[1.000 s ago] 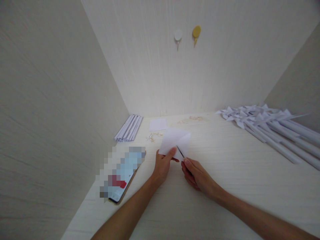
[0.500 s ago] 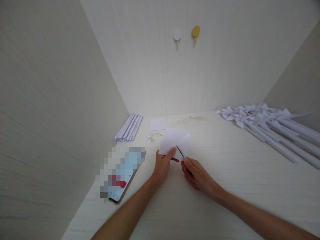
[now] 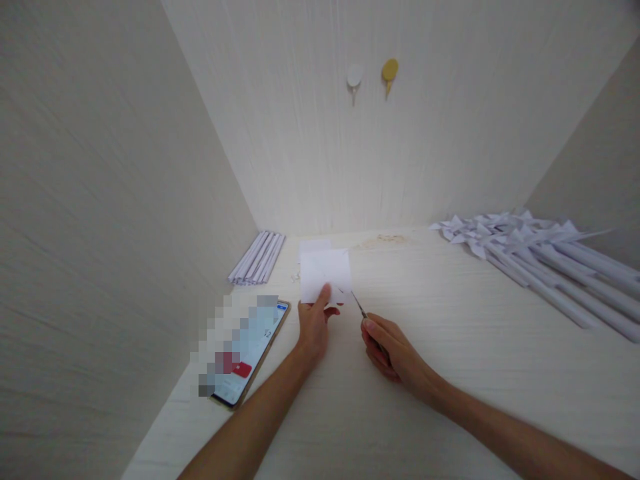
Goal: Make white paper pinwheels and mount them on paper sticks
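Note:
My left hand (image 3: 314,327) pinches a square white sheet of paper (image 3: 326,267) at its lower edge, thumb on top and fingers beneath. A short dark slit shows near the sheet's lower right side. Just right of the paper, my right hand (image 3: 387,343) is closed around slim scissors (image 3: 359,306), their pointed tip angled up and left. The tip is apart from the sheet, and the handles are mostly hidden in my fingers. Partly behind the held sheet lies another white paper (image 3: 315,245) on the table.
White paper rolls (image 3: 257,259) lie at the back left, with a phone (image 3: 250,357) in front. Paper pinwheels on sticks (image 3: 530,243) are heaped at the right. Small pale bits (image 3: 393,239) lie near the back wall, where two hooks (image 3: 389,70) hang.
My left hand has moved left with the paper, which has turned straighter and come clear of the scissors. My right hand has stayed nearly in place.

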{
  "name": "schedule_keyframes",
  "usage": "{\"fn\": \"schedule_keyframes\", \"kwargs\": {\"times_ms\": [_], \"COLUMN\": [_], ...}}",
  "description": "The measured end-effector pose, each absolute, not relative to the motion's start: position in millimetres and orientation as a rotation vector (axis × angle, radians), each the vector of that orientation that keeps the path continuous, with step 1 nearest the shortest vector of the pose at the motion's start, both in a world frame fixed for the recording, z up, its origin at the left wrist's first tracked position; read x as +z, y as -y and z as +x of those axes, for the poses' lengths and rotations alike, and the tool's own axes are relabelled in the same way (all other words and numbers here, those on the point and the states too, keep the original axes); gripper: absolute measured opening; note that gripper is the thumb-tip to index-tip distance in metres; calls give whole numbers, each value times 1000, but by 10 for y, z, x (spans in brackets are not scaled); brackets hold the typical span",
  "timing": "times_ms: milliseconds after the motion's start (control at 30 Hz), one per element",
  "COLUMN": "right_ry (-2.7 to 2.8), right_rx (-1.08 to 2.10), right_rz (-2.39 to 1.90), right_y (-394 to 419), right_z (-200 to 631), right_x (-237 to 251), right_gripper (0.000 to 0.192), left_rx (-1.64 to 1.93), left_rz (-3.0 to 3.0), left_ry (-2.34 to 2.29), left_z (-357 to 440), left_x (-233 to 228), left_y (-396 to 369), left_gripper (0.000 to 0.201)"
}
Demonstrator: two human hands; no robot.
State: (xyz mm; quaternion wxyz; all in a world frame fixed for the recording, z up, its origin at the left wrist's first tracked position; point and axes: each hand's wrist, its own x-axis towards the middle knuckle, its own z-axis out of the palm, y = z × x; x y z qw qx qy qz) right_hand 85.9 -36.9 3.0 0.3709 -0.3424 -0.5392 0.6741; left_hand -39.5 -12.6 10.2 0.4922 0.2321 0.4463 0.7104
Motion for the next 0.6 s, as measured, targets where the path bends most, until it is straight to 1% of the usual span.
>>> {"fn": "schedule_keyframes", "kwargs": {"times_ms": [200, 267, 300, 433, 600], "right_ry": [1207, 1191, 1212, 1333, 1281], "right_rx": [1517, 1478, 1466, 1419, 1444], "right_rz": [-1070, -1090, -1090, -1098, -1093], "right_y": [279, 249, 240, 240, 256], "right_z": [866, 869, 871, 881, 876], "right_x": [51, 49, 48, 44, 45], "right_gripper": [29, 31, 32, 24, 29], "left_rx": [1614, 1577, 1559, 1485, 1583], "left_rz": [664, 739, 782, 938, 902], "left_ry": [-1020, -1029, -1042, -1138, -1180], "left_z": [-349, -327, -317, -300, -368], "left_x": [76, 63, 57, 48, 50], "left_y": [159, 174, 180, 190, 155], "left_gripper": [24, 23, 23, 22, 19]}}
